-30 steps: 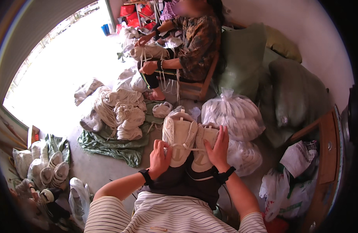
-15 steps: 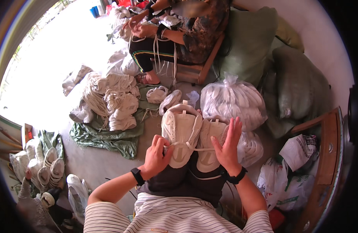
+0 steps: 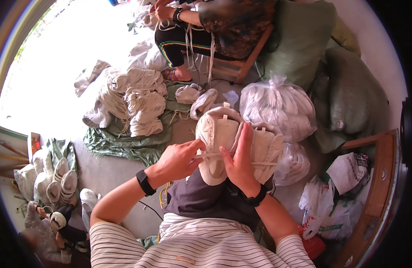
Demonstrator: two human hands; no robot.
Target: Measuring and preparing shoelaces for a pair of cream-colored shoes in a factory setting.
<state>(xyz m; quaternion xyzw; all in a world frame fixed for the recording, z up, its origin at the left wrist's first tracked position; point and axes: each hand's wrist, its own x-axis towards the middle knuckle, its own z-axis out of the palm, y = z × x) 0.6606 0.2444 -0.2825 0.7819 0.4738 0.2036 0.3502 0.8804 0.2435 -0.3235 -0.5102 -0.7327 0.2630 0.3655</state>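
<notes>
Shirt cloth [image 3: 197,243], pale with thin dark stripes, covers the person on the near side of the cream shoe [image 3: 209,134]. This shoe rests over the dark trousers [image 3: 188,198] on the lap, its toe toward the person and its heel tab pointing away. Left of the shoe, the left hand [image 3: 181,157] is closed, pinching a pale lace [image 3: 210,155] between thumb and fingertips. The lace runs across the top of the shoe toward the right hand [image 3: 242,167], which is open at the shoe's right side, fingers straight and together, thumb apart; whether that thumb presses on the lace cannot be told. A second shoe [image 3: 270,147], also cream, leans just right of the first, behind the right hand.

Farther right of the shoe stand white plastic bags [image 3: 344,216] and a wooden cabinet [image 3: 381,178]. Left of the shoe, pale shoes and loose laces form a heap [image 3: 143,105] on a green sheet [image 3: 125,145]. Beyond the shoe and to the right is a clear bag [image 3: 277,107] packed with shoes. Farthest beyond it, a co-worker [image 3: 237,31] sits on a wooden chair [image 3: 239,73], near a large green sack [image 3: 302,40].
</notes>
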